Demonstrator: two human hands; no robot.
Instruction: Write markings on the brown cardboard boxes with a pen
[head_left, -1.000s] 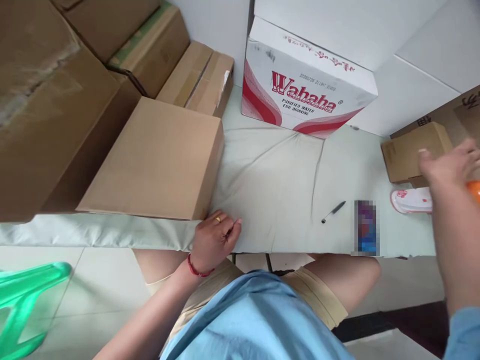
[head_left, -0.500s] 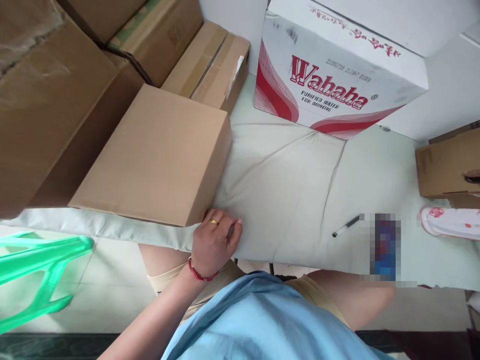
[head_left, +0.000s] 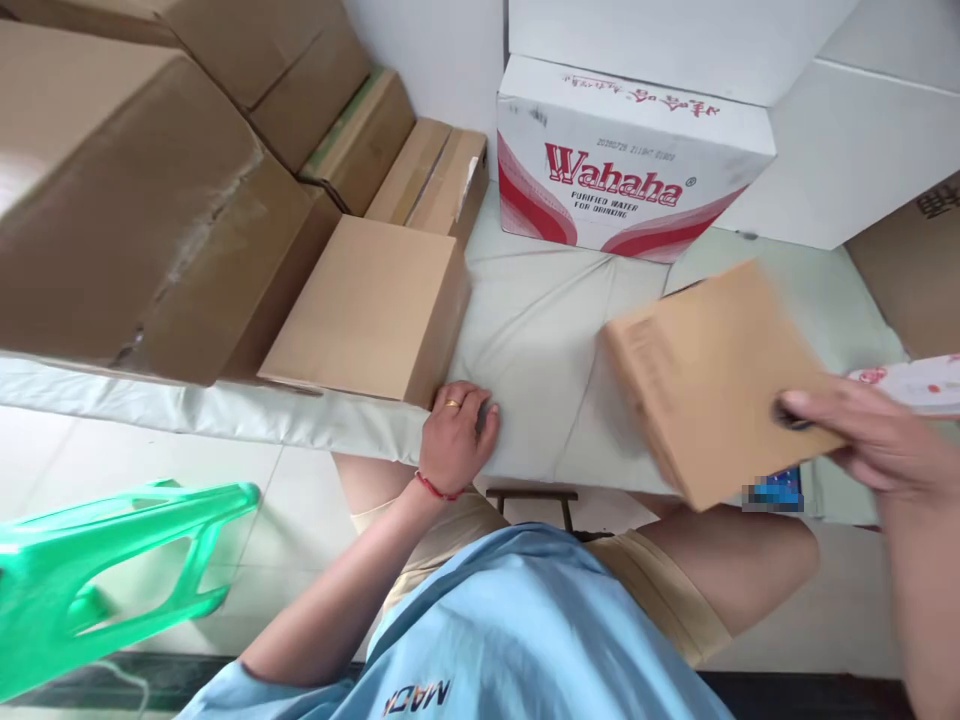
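On the right, my right hand [head_left: 877, 430] grips a small brown cardboard box [head_left: 712, 380] by its end, thumb beside a dark round hole in its face. This box is tilted and slightly blurred above the table. My left hand [head_left: 459, 435], with a ring and a red cord bracelet, rests at the table's front edge with its fingers curled in. It lies against the near corner of a plain closed carton [head_left: 367, 310]. A dark patch shows between thumb and fingers, which I cannot make out. Below the held box, a pixelated blue item [head_left: 776, 490] is partly covered.
Bigger cartons [head_left: 150, 200] are stacked at the left. A white and red water carton [head_left: 630, 165] stands against the back wall. A white patterned item [head_left: 915, 385] lies at the right, partly behind my right hand. A green plastic stool [head_left: 150, 560] is on the floor.
My right hand has come into view with the small cardboard box, moved leftward from the right edge; it now covers where the pen lay. My left hand stays by the carton. The view has shifted.
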